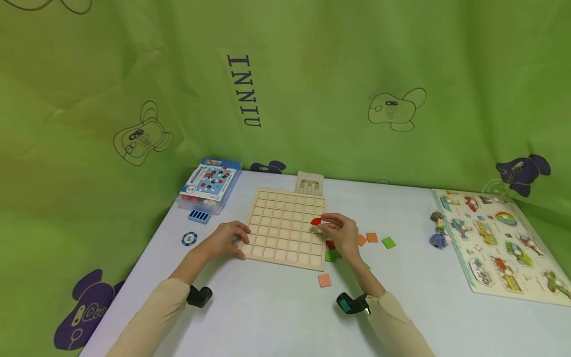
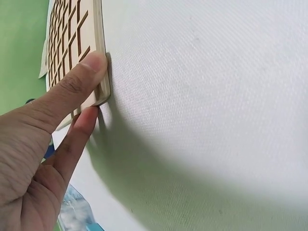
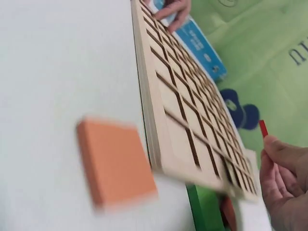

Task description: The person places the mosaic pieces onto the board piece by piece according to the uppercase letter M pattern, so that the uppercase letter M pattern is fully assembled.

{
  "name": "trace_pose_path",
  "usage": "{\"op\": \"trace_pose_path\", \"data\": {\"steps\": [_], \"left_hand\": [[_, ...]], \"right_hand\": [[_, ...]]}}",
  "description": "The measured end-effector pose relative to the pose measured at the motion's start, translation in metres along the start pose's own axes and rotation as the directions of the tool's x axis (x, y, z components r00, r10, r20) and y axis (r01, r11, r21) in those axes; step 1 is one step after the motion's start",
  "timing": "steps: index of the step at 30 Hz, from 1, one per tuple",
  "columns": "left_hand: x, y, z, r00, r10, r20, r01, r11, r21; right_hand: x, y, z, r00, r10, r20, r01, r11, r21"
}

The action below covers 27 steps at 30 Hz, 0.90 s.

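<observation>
The left hand (image 1: 226, 240) grips the near left corner of the wooden grid board (image 1: 280, 232) flat on the white table (image 1: 263, 317), thumb and fingers slightly parted across its edges. The right hand (image 1: 343, 235), thumb and fingertips brought together, pinches a red piece (image 1: 315, 221) above the board's right side. A pink tile (image 1: 324, 280) lies near its near right corner; an orange tile (image 1: 372, 238) and a green tile (image 1: 388, 242) lie farther right.

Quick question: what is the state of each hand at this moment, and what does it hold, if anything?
Left hand: holding the wooden grid board by its near left corner.
Right hand: holding a red piece, pinched in the fingertips.
</observation>
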<state>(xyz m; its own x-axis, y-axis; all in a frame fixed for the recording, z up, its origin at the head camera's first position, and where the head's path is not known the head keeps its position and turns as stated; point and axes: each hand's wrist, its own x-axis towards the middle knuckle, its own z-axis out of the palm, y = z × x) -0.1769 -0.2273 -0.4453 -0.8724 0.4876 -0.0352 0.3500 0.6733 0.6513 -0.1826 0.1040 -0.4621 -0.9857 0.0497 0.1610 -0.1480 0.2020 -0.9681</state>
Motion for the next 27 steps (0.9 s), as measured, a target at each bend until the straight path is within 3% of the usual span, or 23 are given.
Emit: {"op": "trace_pose_path", "data": {"steps": [10,14,20,27], "left_hand": [[0.002,0.001,0.0,0.998,-0.062,0.004,0.062,0.998,-0.007],[0.002,0.002,-0.001,0.998,-0.064,0.004,0.065,0.998,-0.009],[0.005,0.002,-0.002,1.0,-0.021,0.011,0.021,1.0,0.008],[0.003,0.001,-0.001,0.999,-0.049,0.013,0.049,0.999,0.014]], "right_hand": [[0.028,0.002,0.07,0.986,-0.145,0.077,0.15,0.986,-0.067],[0.036,0.003,0.092,0.984,-0.15,0.092,0.155,0.986,-0.057],[0.044,0.005,0.11,0.985,-0.143,0.097,0.15,0.986,-0.073],[0.051,0.006,0.118,0.971,-0.195,0.141,0.21,0.972,-0.104]]}}
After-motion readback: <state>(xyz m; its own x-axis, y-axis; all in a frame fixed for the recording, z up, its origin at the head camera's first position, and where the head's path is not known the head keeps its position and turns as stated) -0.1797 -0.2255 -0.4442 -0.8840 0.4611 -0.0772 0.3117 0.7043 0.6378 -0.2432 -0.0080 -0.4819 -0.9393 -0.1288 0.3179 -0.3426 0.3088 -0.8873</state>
